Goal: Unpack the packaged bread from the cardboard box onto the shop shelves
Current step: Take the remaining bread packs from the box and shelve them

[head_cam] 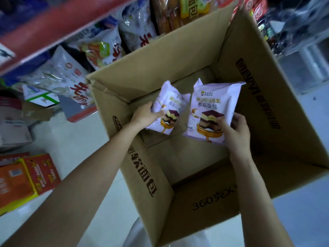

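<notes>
With each hand gripping one bag, this is the lift-out step: left hand (145,114) has fingers curled round the edge of the left bag (169,111), right hand (235,129) pinches the lower corner of the right bag (211,111). Both bags sit upright, inside the box (178,68), just beside each other, apparently clear of the floor of it. No other bags visible in the box, so likely the last pair. Next: raise both past the flaps, swing left to the shelf (53,32), find a gap among the packs (99,49) already crowding it.
</notes>
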Demonstrator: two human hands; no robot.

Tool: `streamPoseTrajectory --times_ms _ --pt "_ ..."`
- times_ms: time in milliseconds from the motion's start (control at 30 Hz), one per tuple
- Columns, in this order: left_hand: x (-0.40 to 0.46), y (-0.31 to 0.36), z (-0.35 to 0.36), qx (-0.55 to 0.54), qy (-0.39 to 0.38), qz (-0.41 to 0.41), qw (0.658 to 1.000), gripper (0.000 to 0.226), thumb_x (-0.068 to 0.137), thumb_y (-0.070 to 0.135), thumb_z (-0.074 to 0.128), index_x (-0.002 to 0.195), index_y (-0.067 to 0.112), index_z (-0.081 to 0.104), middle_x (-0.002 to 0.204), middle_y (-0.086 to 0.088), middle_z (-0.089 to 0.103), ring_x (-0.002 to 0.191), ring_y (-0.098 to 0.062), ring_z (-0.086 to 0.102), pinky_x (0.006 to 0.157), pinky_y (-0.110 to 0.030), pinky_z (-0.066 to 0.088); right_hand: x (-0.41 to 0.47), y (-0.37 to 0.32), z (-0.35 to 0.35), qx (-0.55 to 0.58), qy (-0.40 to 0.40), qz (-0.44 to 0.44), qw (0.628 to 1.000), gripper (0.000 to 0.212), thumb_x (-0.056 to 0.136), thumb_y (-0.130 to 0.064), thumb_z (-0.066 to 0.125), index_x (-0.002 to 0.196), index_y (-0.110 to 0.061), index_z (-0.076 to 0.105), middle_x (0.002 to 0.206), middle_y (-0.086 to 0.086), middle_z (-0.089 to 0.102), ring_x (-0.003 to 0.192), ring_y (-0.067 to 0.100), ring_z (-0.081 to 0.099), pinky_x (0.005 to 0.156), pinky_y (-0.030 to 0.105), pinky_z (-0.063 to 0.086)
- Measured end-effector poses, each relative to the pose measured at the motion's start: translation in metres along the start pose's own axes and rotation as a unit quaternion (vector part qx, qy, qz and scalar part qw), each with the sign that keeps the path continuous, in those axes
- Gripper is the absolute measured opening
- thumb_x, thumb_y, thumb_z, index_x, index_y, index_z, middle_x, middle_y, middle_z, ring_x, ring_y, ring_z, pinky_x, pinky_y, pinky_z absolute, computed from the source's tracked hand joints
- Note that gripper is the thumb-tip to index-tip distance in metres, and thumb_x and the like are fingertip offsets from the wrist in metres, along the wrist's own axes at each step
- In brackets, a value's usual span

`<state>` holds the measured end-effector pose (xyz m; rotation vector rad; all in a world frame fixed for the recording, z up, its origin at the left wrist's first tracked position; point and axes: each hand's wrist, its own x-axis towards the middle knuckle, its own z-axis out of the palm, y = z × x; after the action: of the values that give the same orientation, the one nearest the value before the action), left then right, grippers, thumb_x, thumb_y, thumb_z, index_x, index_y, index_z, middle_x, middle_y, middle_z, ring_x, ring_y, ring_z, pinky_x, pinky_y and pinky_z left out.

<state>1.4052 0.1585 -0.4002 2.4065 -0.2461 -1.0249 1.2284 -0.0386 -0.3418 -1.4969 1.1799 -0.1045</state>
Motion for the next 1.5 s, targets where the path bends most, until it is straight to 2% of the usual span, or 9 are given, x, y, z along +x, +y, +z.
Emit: streamPoseTrajectory --times_ms 167,300,567,700,867,1100,1233,1333,1500 --pt "-0.084 0.02 -0.028 -0.261 0.106 -0.017 0.959 0.042 0.078 0.048 0.069 0.107 0.018 0.062 0.105 0.001 0.069 0.097 -0.017 0.065 0.086 -0.034 0.051 -0.051 -0.038 -0.022 0.116 -0.036 0.016 0.992 0.031 0.085 -0.024 0.066 0.113 -0.015 0.059 0.105 0.003 0.069 0.093 0.015 0.068 0.076 0.03 0.054" --pt "-0.161 0.029 -0.064 -0.35 0.19 -0.013 0.917 0.022 0.089 0.032 0.064 0.106 0.018 0.06 0.091 0.014 0.065 0.081 -0.001 0.063 0.061 -0.009 0.049 -0.093 -0.075 -0.036 0.102 -0.114 -0.012 0.988 0.025 0.087 -0.022 0.065 0.11 -0.012 0.06 0.101 0.002 0.07 0.088 0.015 0.07 0.069 0.025 0.056" --pt "-0.276 0.001 -0.129 -0.374 0.323 0.006 0.869 0.017 0.088 0.045 0.06 0.086 0.029 0.062 0.087 0.011 0.065 0.082 -0.005 0.061 0.07 -0.021 0.048 -0.158 -0.145 -0.02 0.065 -0.217 -0.085 0.97 0.027 0.09 -0.025 0.06 0.115 -0.013 0.061 0.103 0.003 0.07 0.09 0.018 0.068 0.071 0.026 0.054" --pt "-0.306 -0.015 -0.173 -0.381 0.383 0.015 0.841 0.023 0.092 0.041 0.057 0.094 0.021 0.068 0.088 0.008 0.069 0.067 0.01 0.06 0.059 -0.008 0.043 -0.178 -0.185 0.017 0.045 -0.26 -0.141 0.954 0.014 0.092 -0.024 0.056 0.102 -0.014 0.06 0.097 0.0 0.067 0.089 0.015 0.063 0.071 0.023 0.049" --pt "-0.322 -0.044 -0.236 -0.382 0.434 0.037 0.815 0.028 0.09 0.043 0.058 0.092 0.016 0.066 0.085 0.001 0.067 0.077 -0.008 0.059 0.067 -0.019 0.046 -0.204 -0.223 0.071 0.028 -0.35 -0.187 0.917 0.027 0.093 -0.022 0.056 0.118 -0.021 0.047 0.096 -0.011 0.065 0.077 -0.002 0.066 0.061 0.013 0.052" --pt "-0.304 -0.096 -0.328 -0.336 0.45 0.091 0.823 0.024 0.085 0.043 0.063 0.09 0.02 0.057 0.085 0.01 0.062 0.073 0.005 0.054 0.068 -0.018 0.043 -0.239 -0.258 0.161 -0.001 -0.385 -0.24 0.891 0.051 0.093 -0.013 0.057 0.137 -0.022 0.033 0.115 0.002 0.061 0.106 0.021 0.062 0.081 0.028 0.053" --pt "-0.268 -0.117 -0.378 -0.315 0.414 0.131 0.844 0.011 0.093 0.025 0.059 0.092 0.016 0.052 0.086 0.006 0.058 0.073 0.007 0.054 0.062 -0.009 0.042 -0.251 -0.272 0.205 0.015 -0.341 -0.262 0.903 0.053 0.091 -0.002 0.055 0.136 -0.017 0.032 0.106 0.0 0.062 0.095 0.013 0.061 0.066 0.01 0.049" --pt "-0.228 -0.128 -0.408 -0.326 0.361 0.138 0.863 0.033 0.093 0.028 0.059 0.119 0.011 0.05 0.114 -0.002 0.061 0.099 -0.009 0.06 0.066 -0.015 0.049 -0.255 -0.282 0.234 -0.015 -0.305 -0.307 0.901 0.059 0.09 -0.003 0.056 0.139 -0.022 0.03 0.114 -0.012 0.057 0.108 0.013 0.055 0.077 0.014 0.047" --pt "-0.185 -0.145 -0.425 -0.285 0.319 0.079 0.9 0.047 0.087 0.029 0.065 0.126 0.009 0.048 0.113 -0.01 0.06 0.095 -0.024 0.057 0.07 -0.032 0.044 -0.258 -0.298 0.283 -0.119 -0.274 -0.384 0.874 0.06 0.089 -0.003 0.057 0.14 -0.018 0.03 0.116 -0.009 0.052 0.115 0.012 0.049 0.095 0.026 0.04"
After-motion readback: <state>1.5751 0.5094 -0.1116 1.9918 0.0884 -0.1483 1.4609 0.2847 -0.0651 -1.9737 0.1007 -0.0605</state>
